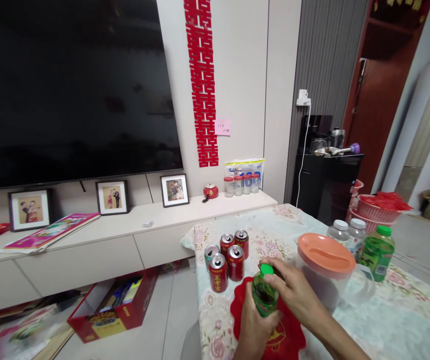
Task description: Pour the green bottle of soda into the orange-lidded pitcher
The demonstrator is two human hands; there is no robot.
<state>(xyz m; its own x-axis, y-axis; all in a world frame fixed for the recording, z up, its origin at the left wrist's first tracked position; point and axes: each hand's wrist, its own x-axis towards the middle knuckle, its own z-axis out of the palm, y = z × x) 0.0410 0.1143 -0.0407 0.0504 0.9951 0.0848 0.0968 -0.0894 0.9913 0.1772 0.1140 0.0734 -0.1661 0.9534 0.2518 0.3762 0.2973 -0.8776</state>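
Note:
My left hand is wrapped around the body of a small green plastic bottle with dark contents low inside. My right hand has its thumb and fingers closed about the green cap at the top. The bottle is nearly upright, over a red scalloped plate with a gold pattern. To the left stand several red drink cans and one green can. Right of my right hand is a clear pitcher with an orange lid.
A floral cloth covers the table. Another green bottle and two white-capped bottles stand at right. Behind, a white cabinet carries framed photos and red-lidded jars. A red box lies on the floor.

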